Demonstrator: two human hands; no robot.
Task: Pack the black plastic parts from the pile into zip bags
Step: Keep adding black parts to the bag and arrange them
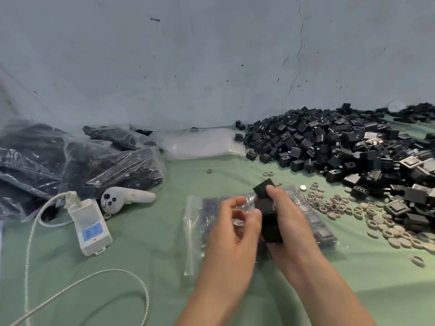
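Note:
A big pile of black plastic parts [341, 147] covers the right side of the green table. My right hand [289, 222] grips a row of several black parts [268, 208] stacked end to end, tilted over a clear zip bag [195, 222] that lies flat and partly filled with parts. My left hand [235, 231] is at the bag's mouth, thumb and fingers pinching the crinkled clear plastic beside the held row.
Filled zip bags [77, 165] are heaped at the left. A stack of unused clear bags [202, 144] lies by the wall. A white power strip [90, 228] with braided cable, a white controller [124, 198] and several beige rings [367, 212] lie around.

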